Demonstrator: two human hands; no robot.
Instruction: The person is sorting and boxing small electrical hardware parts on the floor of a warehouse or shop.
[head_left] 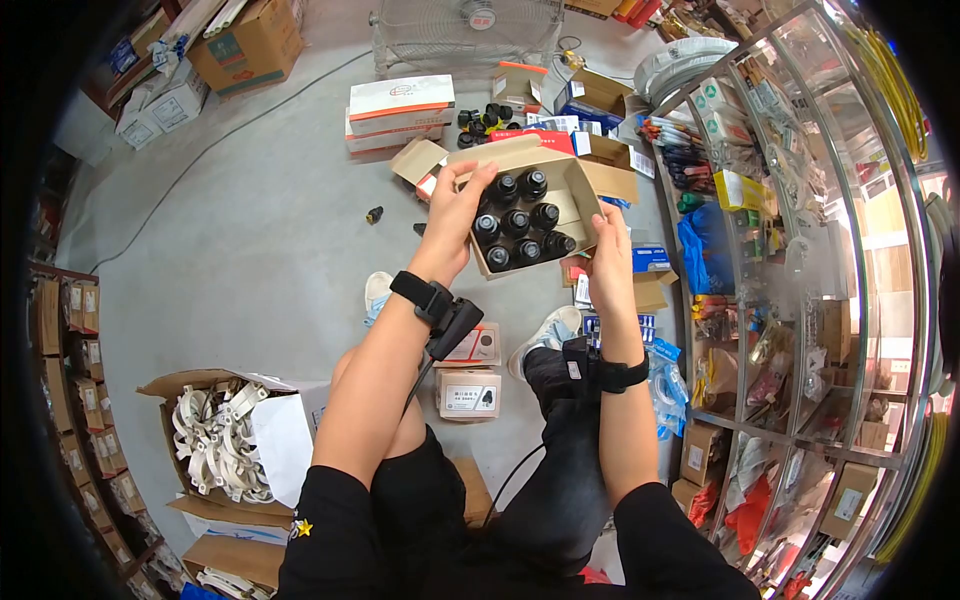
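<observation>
An open cardboard box (pixel 572 192) is held up in front of me between both hands, its top flap raised at the far side. Several black round threaded fittings (pixel 515 222) stand in it, grouped toward its left side, while bare cardboard shows at the right. My left hand (pixel 452 222) grips the left wall, thumb over the rim. The right wall is gripped by my right hand (pixel 610 262), with some of its fingers hidden. Below, between my feet, a small printed carton (pixel 468 396) sits on the floor.
White-and-orange boxes (pixel 400 105) stand ahead, near loose black fittings (pixel 484 122) and opened cartons (pixel 592 97). One small fitting (pixel 374 215) lies on the floor. A carton of white clamps (pixel 222 440) is at left; metal shelving (pixel 790 290) lines the right. A fan (pixel 465 35) stands behind.
</observation>
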